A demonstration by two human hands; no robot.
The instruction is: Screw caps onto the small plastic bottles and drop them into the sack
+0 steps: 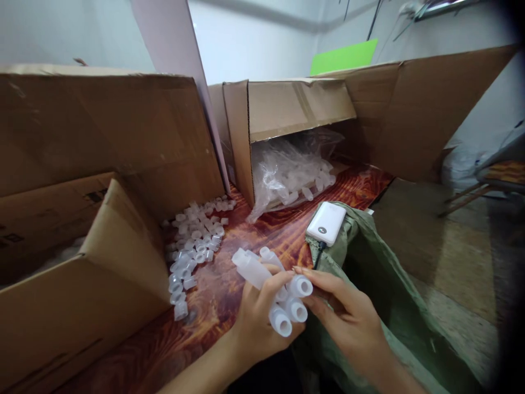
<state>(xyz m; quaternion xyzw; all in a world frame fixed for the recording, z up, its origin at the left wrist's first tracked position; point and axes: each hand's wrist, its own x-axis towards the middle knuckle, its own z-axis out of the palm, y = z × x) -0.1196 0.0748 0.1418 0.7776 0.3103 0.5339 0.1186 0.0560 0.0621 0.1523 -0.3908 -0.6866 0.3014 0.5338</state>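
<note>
Several translucent white plastic tubes (252,268) are bundled in my left hand (258,314), their open, necked ends facing me. The fingers wrap round the bundle. My right hand (346,312) pinches at the neck of the topmost tube (301,285), its thumb and forefinger beside the opening. Whether a small part sits between those fingertips is hidden. Left of the hands, a heap of clear plastic caps (199,241) lies loose on the red wood-patterned table (213,306).
An open cardboard box (301,106) holds a clear bag (279,169) of plastic pieces at the back. Another carton (123,257) stands left. A white power bank (327,223) with a cable rests on a green sack (394,295) at right.
</note>
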